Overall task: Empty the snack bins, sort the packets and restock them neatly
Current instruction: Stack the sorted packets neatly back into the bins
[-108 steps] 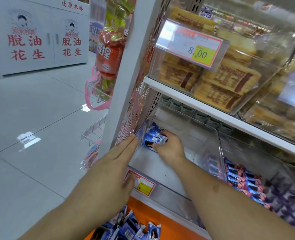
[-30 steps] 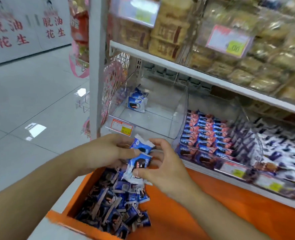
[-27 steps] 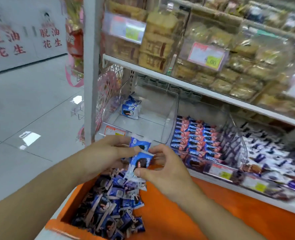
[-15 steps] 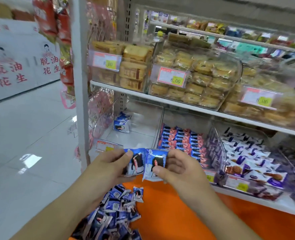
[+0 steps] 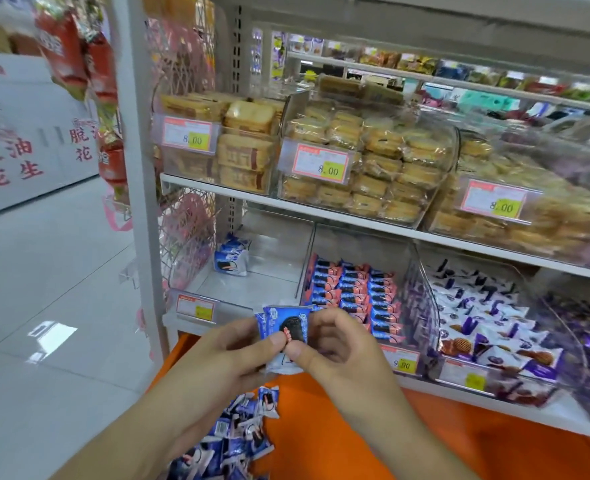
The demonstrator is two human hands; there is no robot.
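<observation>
Both hands meet in front of the shelf, pinching a small stack of blue packets (image 5: 284, 332) between them: the left hand (image 5: 231, 358) grips its left edge with thumb and curled fingers, the right hand (image 5: 335, 351) its right edge the same way. Behind them, the clear bin (image 5: 269, 289) on the lower shelf holds a few blue packets in its back left corner (image 5: 230, 259). More loose packets (image 5: 231, 441) lie heaped on the orange surface (image 5: 338, 438) below.

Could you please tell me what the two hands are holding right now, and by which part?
Both hands pinch a small stack of blue snack packets: left hand on its left side, right hand on its right, thumbs meeting on the front packet's lower middle.
</observation>
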